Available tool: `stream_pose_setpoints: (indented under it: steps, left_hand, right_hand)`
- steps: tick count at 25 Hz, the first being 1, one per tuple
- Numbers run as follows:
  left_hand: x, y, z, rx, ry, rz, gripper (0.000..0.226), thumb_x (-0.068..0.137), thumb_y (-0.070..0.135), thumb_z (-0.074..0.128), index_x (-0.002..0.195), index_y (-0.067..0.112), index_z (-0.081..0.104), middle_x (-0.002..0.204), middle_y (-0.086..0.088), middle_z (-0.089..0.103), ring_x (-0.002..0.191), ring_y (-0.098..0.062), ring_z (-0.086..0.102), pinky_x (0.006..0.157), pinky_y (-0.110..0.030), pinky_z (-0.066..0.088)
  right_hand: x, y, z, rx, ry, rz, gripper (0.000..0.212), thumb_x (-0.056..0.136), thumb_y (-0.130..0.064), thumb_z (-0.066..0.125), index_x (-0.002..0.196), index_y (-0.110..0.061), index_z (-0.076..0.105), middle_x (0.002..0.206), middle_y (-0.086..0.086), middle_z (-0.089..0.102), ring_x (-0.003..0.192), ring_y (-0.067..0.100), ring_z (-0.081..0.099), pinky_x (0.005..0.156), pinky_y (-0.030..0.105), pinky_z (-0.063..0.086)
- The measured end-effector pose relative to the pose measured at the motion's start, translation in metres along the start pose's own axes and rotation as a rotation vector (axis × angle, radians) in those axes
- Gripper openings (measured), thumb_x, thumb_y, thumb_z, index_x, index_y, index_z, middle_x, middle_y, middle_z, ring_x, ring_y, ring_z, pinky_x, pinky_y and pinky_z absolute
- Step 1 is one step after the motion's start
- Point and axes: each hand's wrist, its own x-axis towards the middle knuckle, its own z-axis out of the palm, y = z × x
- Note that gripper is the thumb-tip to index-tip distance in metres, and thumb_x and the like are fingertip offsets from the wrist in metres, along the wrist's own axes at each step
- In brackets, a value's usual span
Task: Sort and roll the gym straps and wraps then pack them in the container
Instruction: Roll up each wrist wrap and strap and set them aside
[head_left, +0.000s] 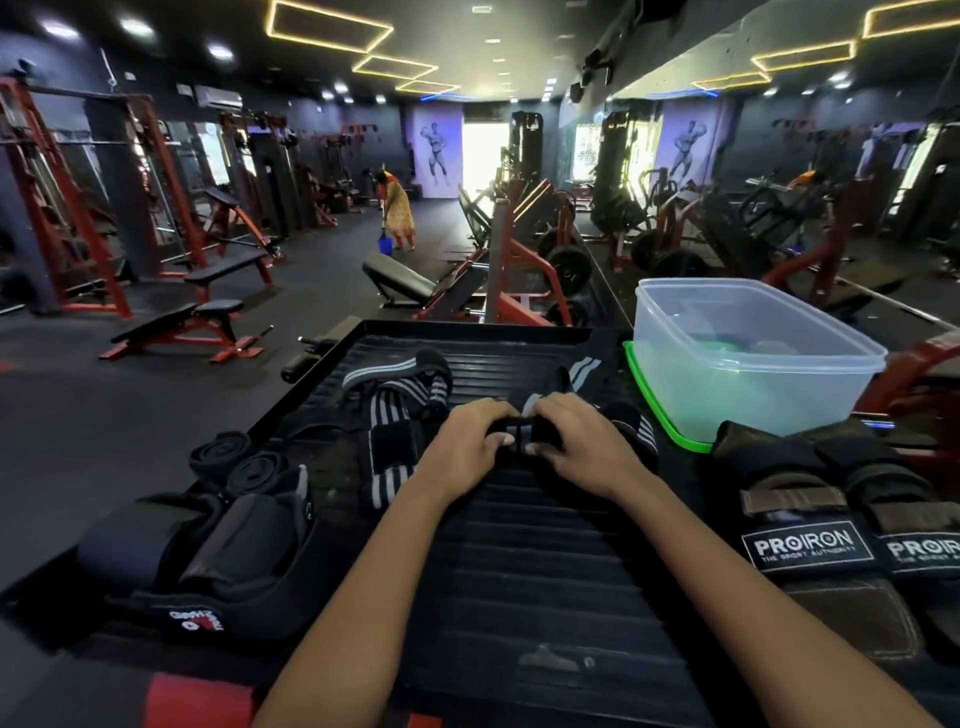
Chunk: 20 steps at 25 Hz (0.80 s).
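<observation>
My left hand (475, 434) and my right hand (574, 441) both grip a black wrap with white stripes (524, 413) over the ribbed black mat (519, 545); its loose end trails away toward the far right. Another striped wrap (400, 410) lies unrolled to the left of my hands. Two rolled black straps (236, 462) sit at the mat's left edge. A clear plastic container (753, 358) stands open at the right on its green lid (654, 410).
Black padded supports (208, 551) lie at the near left. Brown and black PROIRON ankle weights (831, 519) lie at the near right. Red gym benches and machines fill the floor beyond, and a person (397, 208) stands far off in the aisle.
</observation>
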Motion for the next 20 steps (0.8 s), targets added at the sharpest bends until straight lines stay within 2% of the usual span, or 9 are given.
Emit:
stream_pose_setpoints:
  steps: [2, 4, 6, 12, 16, 20]
  left_hand:
    - [0.002, 0.003, -0.002, 0.049, -0.009, 0.005, 0.023, 0.087, 0.003, 0.062, 0.108, 0.01, 0.066, 0.101, -0.004, 0.064, 0.098, -0.019, 0.058, 0.089, -0.033, 0.046]
    - [0.005, 0.005, -0.004, 0.094, -0.002, -0.012, 0.021, 0.087, 0.001, 0.06, 0.104, 0.013, 0.065, 0.097, -0.003, 0.062, 0.093, -0.021, 0.057, 0.084, -0.038, 0.048]
    - [0.004, 0.005, -0.005, 0.122, -0.024, -0.037, 0.02, 0.086, -0.004, 0.057, 0.097, 0.011, 0.064, 0.093, -0.004, 0.058, 0.088, -0.024, 0.056, 0.079, -0.042, 0.05]
    - [0.0, 0.001, -0.008, 0.126, -0.139, -0.099, 0.02, 0.088, -0.004, 0.054, 0.097, 0.01, 0.063, 0.098, -0.007, 0.058, 0.09, -0.025, 0.057, 0.08, -0.044, 0.052]
    - [-0.004, -0.003, -0.007, 0.136, -0.213, -0.124, 0.029, 0.088, -0.003, 0.055, 0.107, 0.013, 0.069, 0.109, -0.007, 0.063, 0.096, -0.023, 0.061, 0.085, -0.042, 0.053]
    - [-0.006, 0.012, -0.005, 0.212, -0.261, -0.064, 0.036, 0.09, 0.0, 0.053, 0.12, 0.014, 0.066, 0.122, -0.006, 0.059, 0.107, -0.027, 0.057, 0.083, -0.032, 0.046]
  right_hand:
    - [-0.001, 0.002, -0.006, -0.077, -0.013, 0.049, 0.047, 0.079, -0.04, 0.074, 0.114, -0.017, 0.053, 0.115, -0.001, 0.054, 0.112, 0.019, 0.047, 0.087, 0.031, 0.04]
    - [-0.001, 0.007, -0.012, -0.197, -0.108, 0.134, 0.066, 0.076, -0.054, 0.071, 0.126, -0.02, 0.047, 0.125, -0.001, 0.05, 0.118, 0.02, 0.045, 0.09, 0.034, 0.042]
    - [-0.001, 0.013, -0.017, -0.311, -0.182, 0.199, 0.073, 0.077, -0.062, 0.065, 0.135, -0.024, 0.043, 0.131, -0.001, 0.05, 0.121, 0.022, 0.046, 0.093, 0.036, 0.042]
    - [-0.005, 0.011, -0.021, -0.57, -0.194, 0.294, 0.048, 0.088, -0.049, 0.054, 0.127, -0.022, 0.049, 0.123, 0.002, 0.058, 0.117, 0.026, 0.054, 0.091, 0.035, 0.04]
    - [-0.008, 0.003, -0.022, -0.603, -0.125, 0.393, 0.026, 0.092, -0.024, 0.051, 0.116, -0.016, 0.052, 0.116, 0.004, 0.056, 0.106, 0.028, 0.059, 0.069, 0.034, 0.04]
    - [-0.015, 0.005, -0.037, -0.693, -0.057, 0.572, 0.021, 0.096, -0.016, 0.047, 0.113, -0.01, 0.058, 0.116, 0.009, 0.052, 0.098, 0.032, 0.063, 0.064, 0.033, 0.036]
